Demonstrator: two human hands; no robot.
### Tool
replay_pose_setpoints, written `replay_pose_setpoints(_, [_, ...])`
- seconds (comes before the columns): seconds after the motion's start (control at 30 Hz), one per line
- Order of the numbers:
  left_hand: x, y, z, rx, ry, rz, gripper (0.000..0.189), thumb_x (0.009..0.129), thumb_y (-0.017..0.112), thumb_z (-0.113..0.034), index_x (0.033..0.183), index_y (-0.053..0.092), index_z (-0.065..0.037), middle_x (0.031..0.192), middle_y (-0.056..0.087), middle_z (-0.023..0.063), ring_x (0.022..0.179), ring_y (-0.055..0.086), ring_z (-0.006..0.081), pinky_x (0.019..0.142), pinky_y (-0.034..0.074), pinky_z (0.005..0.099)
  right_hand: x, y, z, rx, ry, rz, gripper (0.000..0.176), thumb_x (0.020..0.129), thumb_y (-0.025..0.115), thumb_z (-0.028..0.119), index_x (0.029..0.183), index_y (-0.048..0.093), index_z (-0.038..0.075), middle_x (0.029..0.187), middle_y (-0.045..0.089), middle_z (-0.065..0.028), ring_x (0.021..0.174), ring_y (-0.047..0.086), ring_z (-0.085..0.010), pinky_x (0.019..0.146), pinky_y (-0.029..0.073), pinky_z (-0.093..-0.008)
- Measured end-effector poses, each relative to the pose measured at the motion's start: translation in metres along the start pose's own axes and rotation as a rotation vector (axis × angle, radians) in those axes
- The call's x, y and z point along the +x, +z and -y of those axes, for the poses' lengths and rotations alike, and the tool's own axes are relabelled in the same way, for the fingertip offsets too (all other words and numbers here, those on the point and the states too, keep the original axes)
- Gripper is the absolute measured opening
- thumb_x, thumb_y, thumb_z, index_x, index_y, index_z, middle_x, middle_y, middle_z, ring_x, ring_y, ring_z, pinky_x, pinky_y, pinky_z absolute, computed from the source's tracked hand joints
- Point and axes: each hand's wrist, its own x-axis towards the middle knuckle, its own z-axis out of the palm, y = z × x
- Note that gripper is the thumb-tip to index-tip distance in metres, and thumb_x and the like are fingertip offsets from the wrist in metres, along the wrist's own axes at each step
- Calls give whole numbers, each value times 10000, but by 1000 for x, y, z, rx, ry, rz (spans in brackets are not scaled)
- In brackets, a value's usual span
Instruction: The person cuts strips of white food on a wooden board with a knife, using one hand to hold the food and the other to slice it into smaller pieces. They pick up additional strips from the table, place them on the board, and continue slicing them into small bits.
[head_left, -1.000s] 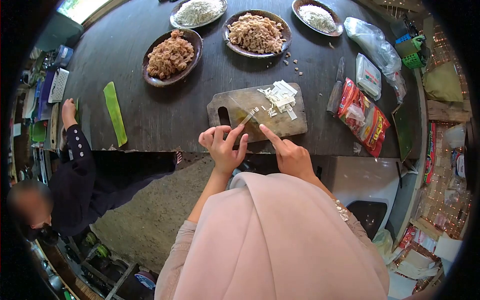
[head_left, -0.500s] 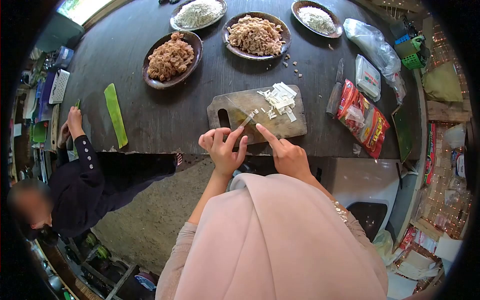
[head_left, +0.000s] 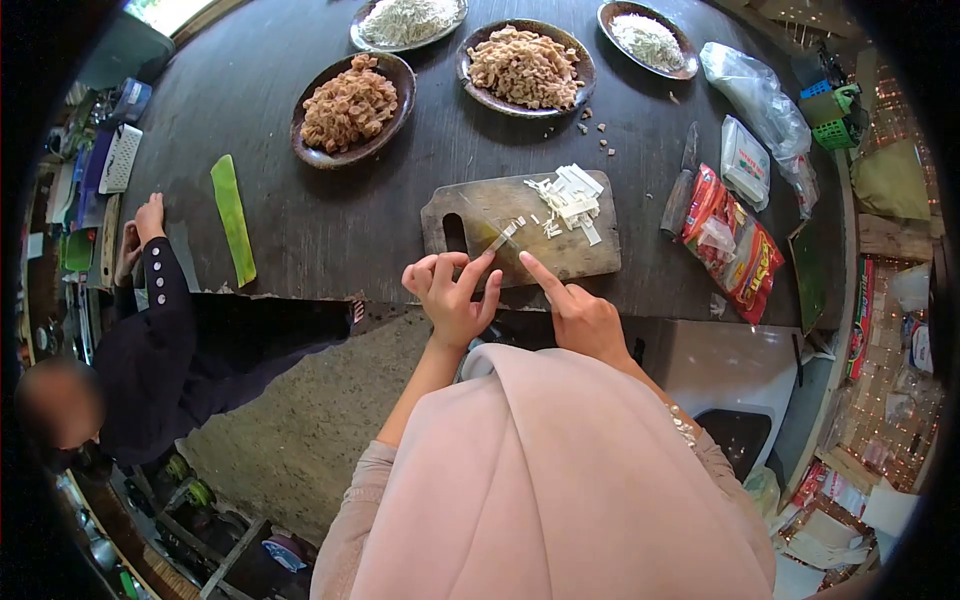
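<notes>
My left hand (head_left: 456,300) is at the near edge of a wooden cutting board (head_left: 470,192), its index fingertip pressing a thin white strip (head_left: 503,238). The other fingers of that hand are bent. My right hand (head_left: 584,318) is closed on a knife whose handle is hidden beneath it. Its index finger stretches along the knife blade (head_left: 514,243), which lies across the strip at a slant. Small cut white bits are beside the blade. A pile of white strips (head_left: 575,200) rests on the board's right side.
Plates of brown pieces (head_left: 350,105), tan chunks (head_left: 525,68) and white shreds (head_left: 645,40) stand farther back. A red packet (head_left: 735,245) and a plastic bag (head_left: 755,90) lie right. At left are a green leaf strip (head_left: 233,220) and another person's hand (head_left: 150,218).
The view has shifted slightly. My hands keep nearly the same pose at the board. The other person's hands have moved a little, and the green piece by them no longer shows.
</notes>
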Motion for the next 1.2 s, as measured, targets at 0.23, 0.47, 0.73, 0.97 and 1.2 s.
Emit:
replay_pose_setpoints(0.23, [1,1,-1,2,3,-7,175,887,735,-295,1016,779,-185,963,579,8,1028,475,243,962,285,443,10,4,-4,-19,-2,-27,890,823,625,5,1591,362,371,656,571,-68,531,644,-254,528,569,-402])
replay_pose_setpoints(0.47, [-1,1,1,-2,8,6,174,885,739,-290,1016,779,-183,959,580,9,1034,477,240,964,276,447,2,-5,-1,-23,-5,26,904,816,625,2,1593,353,374,664,587,-76,552,661,-269,540,573,-408])
replay_pose_setpoints(0.73, [-1,1,0,7,4,4,172,884,740,-281,1017,779,-179,958,580,10,1032,476,239,971,264,451,0,-1,0,45,-8,11,923,806,625,-10,1597,343,373,670,593,-90,553,661,-282,555,577,-418])
replay_pose_setpoints(0.97, [0,1,-1,0,-2,-4,170,887,734,-287,1009,782,-178,944,581,6,1027,476,238,974,268,445,5,2,1,-23,-14,11,905,816,633,-2,1592,354,372,655,586,-89,547,659,-280,548,578,-415])
replay_pose_setpoints(1.2, [1,-1,-3,0,-19,7,176,885,736,-283,1017,785,-179,947,584,5,1026,477,229,976,273,438,3,3,-1,-5,-10,-2,909,810,629,-12,1592,359,365,637,580,-84,526,650,-274,529,569,-416])
